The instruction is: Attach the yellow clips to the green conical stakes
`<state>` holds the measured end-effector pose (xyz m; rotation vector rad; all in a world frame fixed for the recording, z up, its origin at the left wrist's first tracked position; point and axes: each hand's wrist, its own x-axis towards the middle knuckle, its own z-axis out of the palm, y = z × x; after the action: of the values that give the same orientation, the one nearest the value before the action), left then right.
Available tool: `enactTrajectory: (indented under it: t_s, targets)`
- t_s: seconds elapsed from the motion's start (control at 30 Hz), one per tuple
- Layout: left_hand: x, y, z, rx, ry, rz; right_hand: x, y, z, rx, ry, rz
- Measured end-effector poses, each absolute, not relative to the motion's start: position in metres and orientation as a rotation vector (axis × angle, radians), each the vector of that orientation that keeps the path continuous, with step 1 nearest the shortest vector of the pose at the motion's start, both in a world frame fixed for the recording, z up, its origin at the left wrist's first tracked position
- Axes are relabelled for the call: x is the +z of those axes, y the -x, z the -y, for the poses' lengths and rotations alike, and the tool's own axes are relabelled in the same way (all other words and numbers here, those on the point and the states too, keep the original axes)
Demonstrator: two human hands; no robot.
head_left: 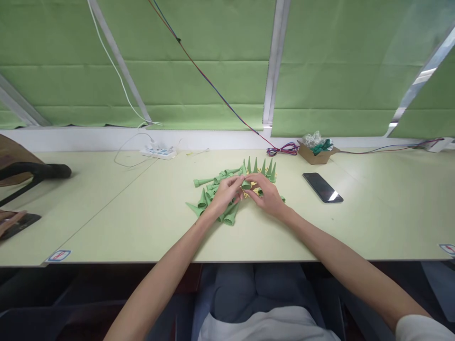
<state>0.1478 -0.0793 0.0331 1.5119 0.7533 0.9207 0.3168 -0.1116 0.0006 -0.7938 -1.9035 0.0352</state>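
Between my two hands is a small green cone [246,184], its open base tilted toward me. My left hand [227,192] pinches it from the left, and my right hand [266,193] has its fingers on it from the right. Under and beside my left hand lies a heap of loose green cones [230,218], some on their sides with hollow ends showing. Just beyond my right hand several green cones [263,166] stand upright in a row. Small yellow pieces [248,193] show among them, partly hidden by my fingers.
A black phone [323,187] lies to the right, near a cardboard box [315,155] with plastic and green material inside. Bundled red and blue wire [283,149] and a power strip [159,152] sit along the back. At far left another person's hand [10,221] rests by a dark flat object.
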Motion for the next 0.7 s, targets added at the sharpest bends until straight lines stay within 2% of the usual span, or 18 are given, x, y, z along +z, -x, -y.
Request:
enactTrajectory:
  t_s: [0.7]
  targets:
    - [0.0322, -0.1510, 0.0817, 1.034, -1.651, -0.916, 0.0012, -0.3215, 0.1112, 0.227, 0.946, 1.887]
